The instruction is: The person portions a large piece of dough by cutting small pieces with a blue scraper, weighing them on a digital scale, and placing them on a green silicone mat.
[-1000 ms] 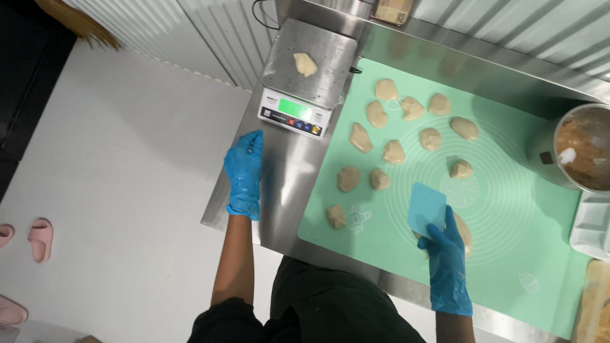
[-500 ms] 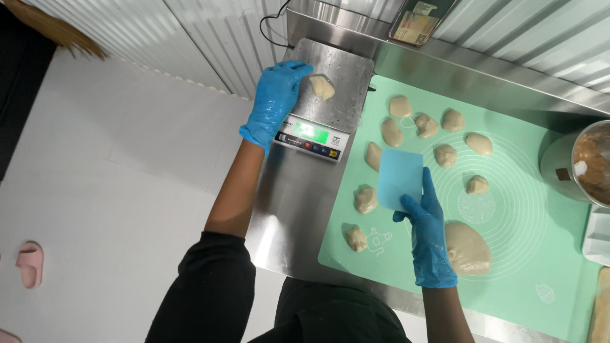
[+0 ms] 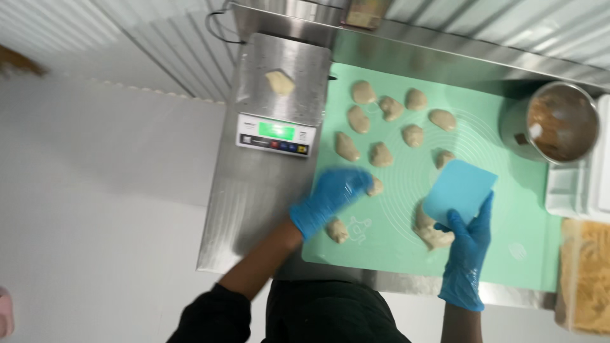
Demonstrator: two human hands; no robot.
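My left hand (image 3: 330, 198) covers a dough piece (image 3: 375, 187) — grip unclear; right hand (image 3: 469, 244) grips the scraper (image 3: 459, 190) over the dough lump (image 3: 432, 230) for cutting.

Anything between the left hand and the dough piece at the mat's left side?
Nothing visible. The left hand is already over that dough piece, which peeks out beside its blurred fingers on the green mat.

Steel table (image 3: 254, 209) under scale (image 3: 279, 95), mat (image 3: 508, 209)
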